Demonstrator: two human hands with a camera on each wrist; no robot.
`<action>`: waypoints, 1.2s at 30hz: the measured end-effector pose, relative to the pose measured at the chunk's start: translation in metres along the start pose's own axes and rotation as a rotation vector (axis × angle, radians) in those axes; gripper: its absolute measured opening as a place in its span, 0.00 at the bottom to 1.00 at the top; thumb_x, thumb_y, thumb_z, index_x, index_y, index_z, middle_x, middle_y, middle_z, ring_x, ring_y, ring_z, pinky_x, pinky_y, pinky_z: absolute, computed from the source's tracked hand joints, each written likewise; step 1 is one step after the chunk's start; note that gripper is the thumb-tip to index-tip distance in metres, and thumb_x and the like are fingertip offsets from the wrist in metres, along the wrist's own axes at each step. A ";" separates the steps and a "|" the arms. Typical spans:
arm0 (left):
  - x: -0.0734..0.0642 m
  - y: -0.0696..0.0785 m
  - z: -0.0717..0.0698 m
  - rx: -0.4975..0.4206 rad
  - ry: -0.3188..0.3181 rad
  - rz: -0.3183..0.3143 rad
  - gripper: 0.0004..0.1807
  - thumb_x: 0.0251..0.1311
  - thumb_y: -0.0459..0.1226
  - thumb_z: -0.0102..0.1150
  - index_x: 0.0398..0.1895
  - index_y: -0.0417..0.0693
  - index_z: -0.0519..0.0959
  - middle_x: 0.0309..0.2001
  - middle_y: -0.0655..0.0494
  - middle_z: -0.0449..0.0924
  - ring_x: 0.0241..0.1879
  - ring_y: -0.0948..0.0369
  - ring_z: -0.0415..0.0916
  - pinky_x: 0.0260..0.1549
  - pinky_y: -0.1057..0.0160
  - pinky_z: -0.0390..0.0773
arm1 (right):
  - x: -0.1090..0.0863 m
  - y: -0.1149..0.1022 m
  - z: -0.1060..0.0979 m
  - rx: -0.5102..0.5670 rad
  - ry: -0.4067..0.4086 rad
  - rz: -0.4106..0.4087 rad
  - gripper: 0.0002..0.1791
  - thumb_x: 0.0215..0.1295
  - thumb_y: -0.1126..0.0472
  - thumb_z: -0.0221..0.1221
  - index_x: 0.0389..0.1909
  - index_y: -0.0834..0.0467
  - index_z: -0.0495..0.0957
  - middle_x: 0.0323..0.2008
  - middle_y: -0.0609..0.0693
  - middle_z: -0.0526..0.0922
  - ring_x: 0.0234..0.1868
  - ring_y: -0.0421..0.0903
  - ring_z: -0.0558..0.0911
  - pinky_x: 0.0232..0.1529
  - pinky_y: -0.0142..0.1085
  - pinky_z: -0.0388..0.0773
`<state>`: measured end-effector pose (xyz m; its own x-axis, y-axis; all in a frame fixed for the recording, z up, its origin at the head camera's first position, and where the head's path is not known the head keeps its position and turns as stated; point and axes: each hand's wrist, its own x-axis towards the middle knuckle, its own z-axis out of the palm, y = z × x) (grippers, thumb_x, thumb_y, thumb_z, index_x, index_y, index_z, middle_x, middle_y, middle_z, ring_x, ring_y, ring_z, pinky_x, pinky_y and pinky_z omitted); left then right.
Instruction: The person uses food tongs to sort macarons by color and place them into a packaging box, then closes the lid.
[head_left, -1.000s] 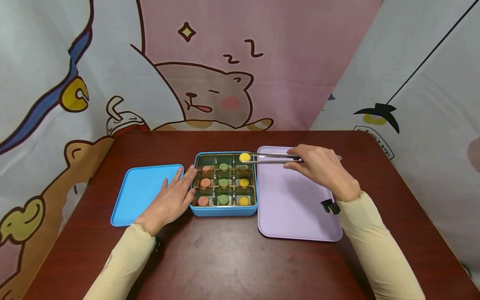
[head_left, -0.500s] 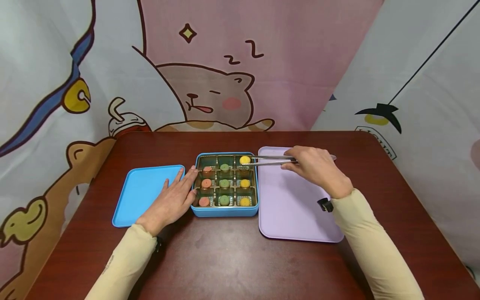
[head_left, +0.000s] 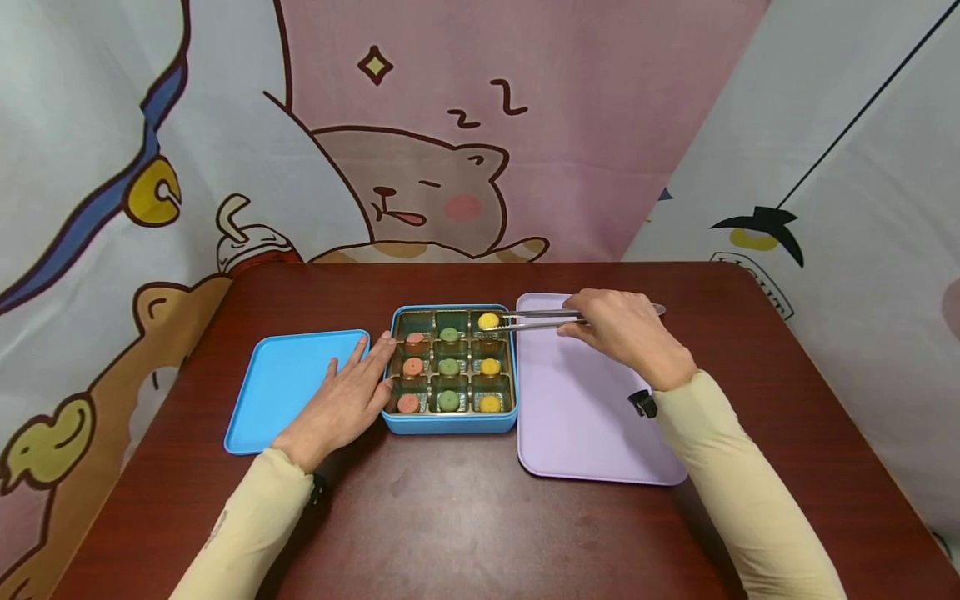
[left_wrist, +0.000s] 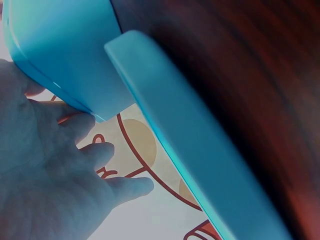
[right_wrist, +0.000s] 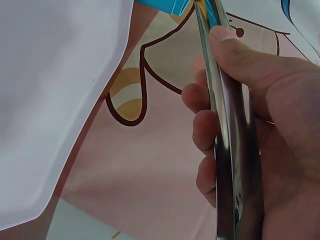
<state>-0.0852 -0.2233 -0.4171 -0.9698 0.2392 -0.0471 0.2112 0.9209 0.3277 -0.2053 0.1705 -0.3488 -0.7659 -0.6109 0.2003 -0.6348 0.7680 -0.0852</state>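
My right hand point(head_left: 626, 337) grips metal tongs point(head_left: 540, 314), thumb on one side and fingers on the other. Between the tong tips is a round yellow sweet point(head_left: 488, 321), at the back right compartment of a blue box point(head_left: 450, 424). The box has a gold divided insert with pink sweets point(head_left: 412, 367) on the left, green sweets point(head_left: 448, 367) in the middle and yellow sweets point(head_left: 490, 367) on the right. My left hand point(head_left: 341, 404) rests its straight fingers against the box's left wall. The left wrist view shows those fingers point(left_wrist: 132, 187) spread, some touching the box point(left_wrist: 75, 55).
A blue lid point(head_left: 281, 387) lies on the brown table point(head_left: 450, 517) left of the box, partly under the left hand. A lilac tray point(head_left: 592, 442) lies right of the box, beneath the right hand. A printed cloth point(head_left: 585, 125) hangs behind the table.
My right hand and the tongs have shifted slightly left, and the yellow sweet has come down a little into the back right compartment. The left hand stays on the box.
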 end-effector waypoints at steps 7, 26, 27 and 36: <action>0.000 0.000 0.000 -0.009 0.001 -0.001 0.34 0.82 0.47 0.39 0.85 0.48 0.49 0.84 0.52 0.43 0.82 0.44 0.37 0.71 0.26 0.44 | 0.006 -0.005 -0.001 -0.038 -0.032 0.002 0.16 0.63 0.48 0.73 0.45 0.55 0.87 0.33 0.46 0.84 0.28 0.47 0.81 0.24 0.45 0.77; -0.001 0.000 0.001 -0.020 0.007 0.007 0.34 0.82 0.46 0.40 0.85 0.48 0.49 0.84 0.52 0.43 0.82 0.45 0.36 0.71 0.25 0.44 | 0.017 -0.019 -0.006 -0.095 -0.059 0.000 0.13 0.59 0.50 0.75 0.30 0.52 0.83 0.24 0.45 0.79 0.22 0.47 0.77 0.20 0.47 0.74; -0.001 0.000 0.001 -0.019 0.008 0.006 0.34 0.82 0.46 0.40 0.85 0.49 0.49 0.84 0.52 0.43 0.82 0.44 0.36 0.71 0.25 0.44 | 0.018 -0.019 -0.006 -0.099 -0.056 -0.003 0.13 0.59 0.50 0.75 0.29 0.52 0.83 0.24 0.45 0.79 0.22 0.48 0.78 0.20 0.48 0.74; -0.001 0.001 0.001 -0.017 0.020 0.002 0.34 0.82 0.45 0.40 0.85 0.49 0.49 0.84 0.52 0.44 0.82 0.44 0.37 0.70 0.25 0.45 | 0.021 -0.024 -0.008 -0.125 -0.057 -0.017 0.14 0.57 0.50 0.76 0.31 0.54 0.84 0.25 0.47 0.80 0.24 0.49 0.80 0.22 0.49 0.76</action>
<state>-0.0840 -0.2225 -0.4181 -0.9716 0.2352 -0.0278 0.2116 0.9150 0.3436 -0.2053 0.1412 -0.3352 -0.7620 -0.6313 0.1442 -0.6328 0.7732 0.0410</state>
